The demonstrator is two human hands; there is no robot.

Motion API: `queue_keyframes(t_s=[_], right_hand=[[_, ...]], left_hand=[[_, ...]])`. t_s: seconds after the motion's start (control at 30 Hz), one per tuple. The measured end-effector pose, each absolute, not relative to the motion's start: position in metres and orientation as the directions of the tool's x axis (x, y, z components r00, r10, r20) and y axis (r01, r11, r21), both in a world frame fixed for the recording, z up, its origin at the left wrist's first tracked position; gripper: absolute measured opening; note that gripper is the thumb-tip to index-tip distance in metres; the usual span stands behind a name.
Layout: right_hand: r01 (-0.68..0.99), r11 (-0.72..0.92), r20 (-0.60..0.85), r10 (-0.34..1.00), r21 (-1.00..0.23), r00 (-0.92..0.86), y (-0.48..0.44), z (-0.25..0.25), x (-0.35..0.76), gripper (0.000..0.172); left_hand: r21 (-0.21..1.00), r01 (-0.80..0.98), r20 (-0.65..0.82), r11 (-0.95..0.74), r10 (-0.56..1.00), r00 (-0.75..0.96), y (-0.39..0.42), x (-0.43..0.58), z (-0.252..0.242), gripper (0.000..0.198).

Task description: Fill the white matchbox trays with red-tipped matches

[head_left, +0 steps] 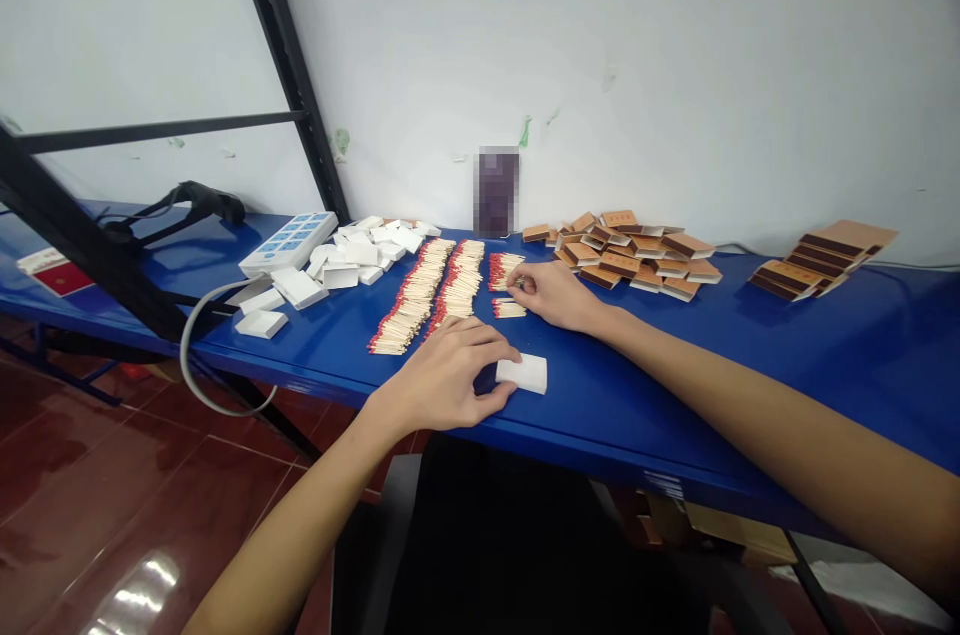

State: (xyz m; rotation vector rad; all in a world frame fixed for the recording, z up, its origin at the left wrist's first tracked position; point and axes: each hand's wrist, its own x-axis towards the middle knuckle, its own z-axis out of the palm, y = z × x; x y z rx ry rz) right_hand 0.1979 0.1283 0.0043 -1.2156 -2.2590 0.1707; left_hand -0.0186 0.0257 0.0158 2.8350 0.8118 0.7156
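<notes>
My left hand (457,370) grips the left end of a small white matchbox tray (523,374) between thumb and fingers, near the table's front edge. My right hand (553,293) is at the short row of red-tipped matches (504,272), its thumb and forefinger pinched together. What they hold, if anything, is too small to make out. A small group of matches (510,309) lies just below that row. Two long rows of matches (412,300) run beside it on the left, their near ends close to my left hand.
White matchbox trays (367,250) are heaped at the back left, beside a white power strip (291,243). Orange-brown matchbox sleeves (626,250) lie piled at the back right, with more stacked sleeves (821,260) farther right. A black metal frame (289,65) rises at the left.
</notes>
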Motion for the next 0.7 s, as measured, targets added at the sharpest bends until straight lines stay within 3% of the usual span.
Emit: queue_keyframes(t_s=[0.4, 0.7], right_hand=[[0.781, 0.547, 0.312, 0.831, -0.302, -0.461, 0.1337, 0.0138, 0.1946, 0.011], [0.754, 0.57, 0.329, 0.816, -0.327, -0.475, 0.1335, 0.0128, 0.1953, 0.012]], left_hand=[[0.228, 0.472, 0.413, -0.852, 0.524, 0.745, 0.026, -0.0183, 0.0158, 0.021], [0.225, 0.47, 0.41, -0.854, 0.52, 0.749, 0.0257, -0.0183, 0.0163, 0.021]])
